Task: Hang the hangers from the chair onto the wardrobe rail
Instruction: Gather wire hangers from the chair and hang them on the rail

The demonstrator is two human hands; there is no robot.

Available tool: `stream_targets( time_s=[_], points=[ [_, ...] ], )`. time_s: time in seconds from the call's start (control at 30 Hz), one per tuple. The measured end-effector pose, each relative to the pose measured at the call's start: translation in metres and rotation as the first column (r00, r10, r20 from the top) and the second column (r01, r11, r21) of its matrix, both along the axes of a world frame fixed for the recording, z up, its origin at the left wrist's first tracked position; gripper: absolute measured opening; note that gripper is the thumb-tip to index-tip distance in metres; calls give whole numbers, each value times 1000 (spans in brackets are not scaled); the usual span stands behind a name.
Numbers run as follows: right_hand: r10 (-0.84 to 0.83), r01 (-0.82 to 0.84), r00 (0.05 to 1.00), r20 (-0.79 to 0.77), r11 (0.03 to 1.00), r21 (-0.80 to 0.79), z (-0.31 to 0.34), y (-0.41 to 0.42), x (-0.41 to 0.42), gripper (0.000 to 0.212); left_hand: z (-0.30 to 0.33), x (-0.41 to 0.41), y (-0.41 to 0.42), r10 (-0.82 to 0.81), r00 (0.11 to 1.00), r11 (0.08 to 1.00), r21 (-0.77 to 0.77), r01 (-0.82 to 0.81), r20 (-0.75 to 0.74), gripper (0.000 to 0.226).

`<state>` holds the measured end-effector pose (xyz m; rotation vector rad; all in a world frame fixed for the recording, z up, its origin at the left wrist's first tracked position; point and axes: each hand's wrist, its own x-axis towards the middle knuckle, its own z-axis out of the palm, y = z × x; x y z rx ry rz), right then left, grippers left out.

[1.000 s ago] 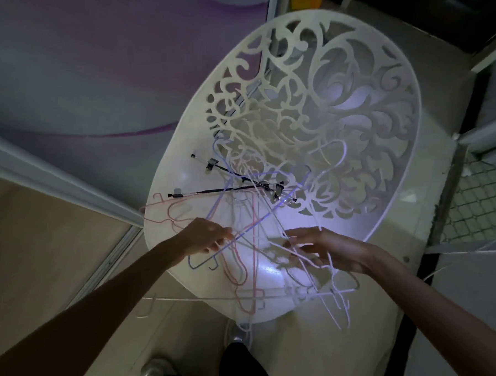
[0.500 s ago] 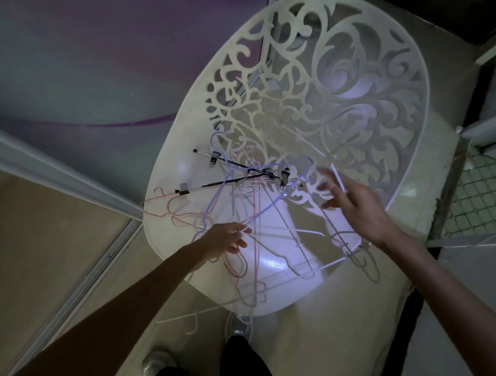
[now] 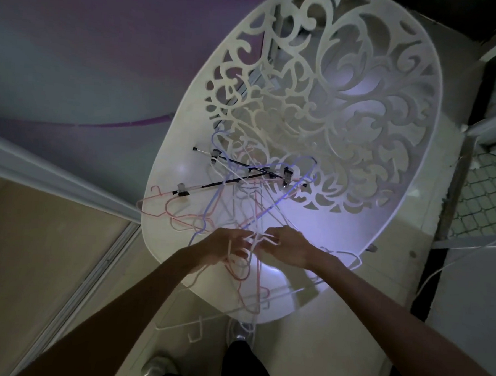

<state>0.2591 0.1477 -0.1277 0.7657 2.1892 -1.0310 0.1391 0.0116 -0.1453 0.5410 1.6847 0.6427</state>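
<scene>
On the white cut-out chair lies a tangle of wire hangers; at its front edge the left hand and right hand both pinch hanger wires.

A dim home bedroom: ornate white chair, sliding wardrobe door, tiled floor.

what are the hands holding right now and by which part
Both the left hand and right hand have fingers curled into the tangled hangers near their hooks at the chair's front; exact parts cannot be told.
</scene>
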Motion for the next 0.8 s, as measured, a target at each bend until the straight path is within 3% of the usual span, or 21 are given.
stream_targets(
  time_s=[0.07,0.13,0.23,0.3,0.4,0.5,0.57,0.67,0.8],
  points=[
    [-51,54,994,-92,998,29,-2,-1,6,18,-3,-11,4,116,993,991,76,-115,-17,24],
    [-20,43,988,-150,988,150,-1,-1,9,24,-6,-24,12,76,975,989,143,-46,-211,26],
    [23,55,973,-231,944,325,-5,-3,8,30,-15,-40,28,250,845,966,179,-185,-473,24],
    [22,74,965,-262,933,353,-5,-2,8,27,-26,-42,36,250,798,960,250,-129,-548,31],
    [57,41,965,-254,931,364,-8,3,6,20,-34,-40,45,262,782,932,358,-54,-566,34],
    [-135,159,970,-204,982,104,-15,11,-4,11,-34,-42,50,194,766,935,351,44,-613,19],
    [-248,253,948,-201,967,3,-18,12,-15,14,-33,-36,51,142,779,914,384,134,-610,43],
    [-199,253,944,-265,949,189,-19,9,-32,15,-25,-35,54,113,756,952,289,104,-645,41],
    [-79,161,967,-242,926,341,-23,13,-43,23,-31,-48,46,281,766,904,428,-9,-578,30]
  ],
)
